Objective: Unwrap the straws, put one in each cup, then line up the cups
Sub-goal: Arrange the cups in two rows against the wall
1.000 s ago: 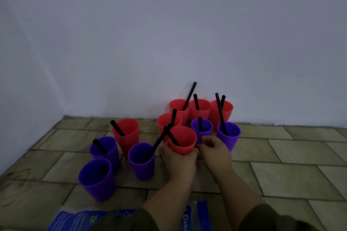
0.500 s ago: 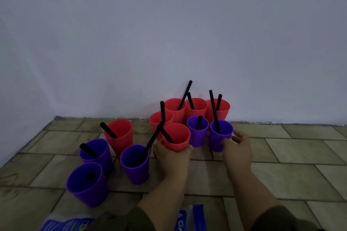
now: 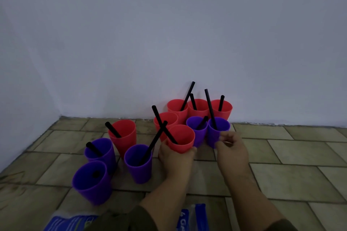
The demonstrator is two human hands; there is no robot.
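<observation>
Head view: a red cup (image 3: 181, 138) is wrapped low on its wall by the left hand (image 3: 174, 157). Right hand (image 3: 231, 149) fingers are curled against the purple cup (image 3: 218, 130) just beyond; whether it is gripped cannot be told. Light, thin, easily tipped plastic is judged, so low grips are advised.

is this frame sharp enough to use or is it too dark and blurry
Head view: dim, flat, bluish, no glare, only faint shadows; the nearest purple cup is smeared at its base, and the blue packet at the bottom edge is soft; the red cup held by the left hand is sharp enough to read; the floor tiles show nearly straight joints.
</observation>
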